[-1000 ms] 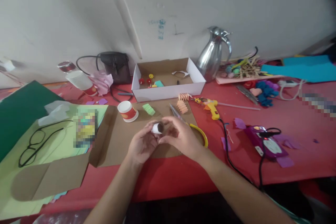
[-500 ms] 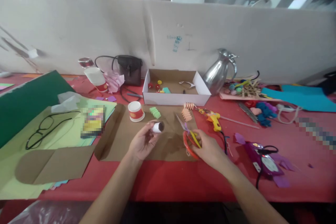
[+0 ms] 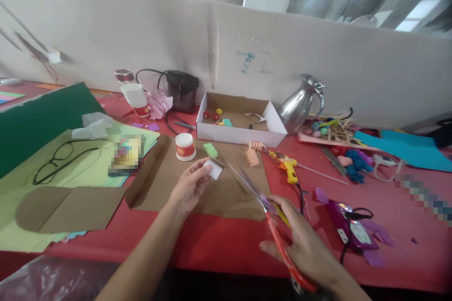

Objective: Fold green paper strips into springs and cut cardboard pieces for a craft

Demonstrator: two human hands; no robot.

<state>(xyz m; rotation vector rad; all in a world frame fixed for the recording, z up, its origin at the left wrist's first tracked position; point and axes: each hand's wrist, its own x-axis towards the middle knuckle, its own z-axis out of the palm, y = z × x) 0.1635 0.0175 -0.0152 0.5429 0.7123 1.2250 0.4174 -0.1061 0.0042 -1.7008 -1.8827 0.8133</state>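
Two grips: left hand (image 3: 189, 187) pinches white roll (image 3: 213, 169), right hand (image 3: 303, 249) holds scissors (image 3: 263, 204); no legible labels.

Single head-worn view, looking forward and down from the near edge, close over the red-covered table (image 3: 219, 244), grey partition wall (image 3: 318, 70) far.

A: The silver metal jug (image 3: 300, 103) gleams glossy; the flat brown cardboard sheet (image 3: 212, 193) looks matt.

B: The long scissors (image 3: 268, 216) have smooth metal blades and shiny red plastic handles. The red table cover (image 3: 219, 240) seems matt cloth.
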